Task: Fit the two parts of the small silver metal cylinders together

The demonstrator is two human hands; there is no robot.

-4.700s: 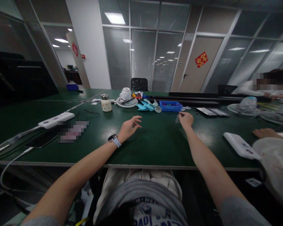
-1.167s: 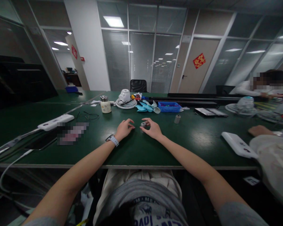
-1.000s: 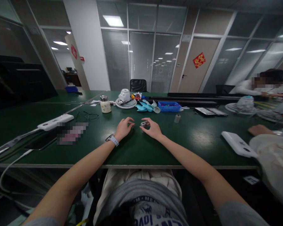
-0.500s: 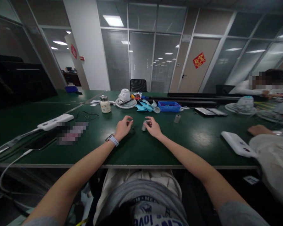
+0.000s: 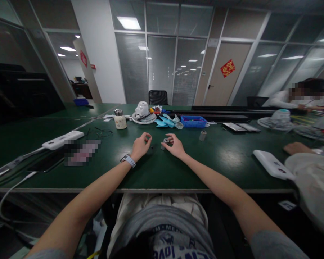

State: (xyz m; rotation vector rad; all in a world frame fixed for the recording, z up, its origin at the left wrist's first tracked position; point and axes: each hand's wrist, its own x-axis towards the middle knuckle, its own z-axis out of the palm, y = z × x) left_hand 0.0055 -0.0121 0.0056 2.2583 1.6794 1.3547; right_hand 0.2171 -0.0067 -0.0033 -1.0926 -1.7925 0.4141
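My right hand [image 5: 175,146] curls around a small grey metal cylinder [image 5: 166,140], which looks like a small motor. Its thumb crosses the front, hiding part of the cylinder, and the fingers curve behind. To its left, my left hand [image 5: 142,145] rests over the table with bent fingers and thumb a little apart, and nothing visible in it. A watch [image 5: 128,159] is on that wrist. Just beside the left fingertips lies a tiny dark piece [image 5: 152,146], too small to name. A similar metal cylinder [image 5: 202,135] stands upright farther right.
Behind the hands are a cream bottle [image 5: 120,121], a white fan part [image 5: 143,118], light-blue fan blades [image 5: 166,122] and a blue tray [image 5: 193,121]. A white power strip [image 5: 64,139] lies left. To the right are a white device [image 5: 272,165] and another person's hand [image 5: 296,148].
The metal cylinder in my right hand has shifted slightly left, and my right thumb now covers more of its front. My left hand has hardly moved.
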